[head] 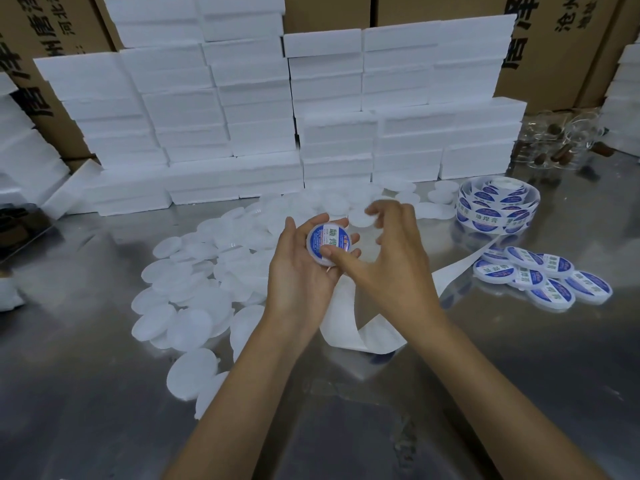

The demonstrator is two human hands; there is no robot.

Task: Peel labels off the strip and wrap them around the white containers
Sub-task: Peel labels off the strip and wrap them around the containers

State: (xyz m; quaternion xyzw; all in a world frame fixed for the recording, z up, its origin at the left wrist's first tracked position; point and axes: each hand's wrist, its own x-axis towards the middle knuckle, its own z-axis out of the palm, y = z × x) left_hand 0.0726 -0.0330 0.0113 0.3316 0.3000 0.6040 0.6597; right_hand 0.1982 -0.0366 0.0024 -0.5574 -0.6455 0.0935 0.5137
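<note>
One white container point(329, 244) sits in the cupped left hand point(304, 268), its fingers curled round the rim, with a blue and white label point(330, 239) already on its round face. The right hand point(391, 261) holds nothing: its thumb presses the label's lower edge and its other fingers arch loosely above, blurred. My reading is that this label is being smoothed down, so this container is nearly finished.

Just right of the container and nearer the viewer, a small cluster of labelled containers point(543, 280) lies on the metal table point(519, 375); roughly eight, the count uncertain. These look done.

Left of the container and behind it, a wide spread of bare white containers point(194, 306), far more than the labelled ones, awaits labels. Most of the job seems to remain.

Right of the container and further back stands the label roll point(498, 209), thick with unused labels. Its spent backing strip point(360, 327) trails from the roll and loops under the hands.

Beyond the container rise stacked white foam boxes point(263, 109), with cardboard cartons point(554, 46) behind them.
</note>
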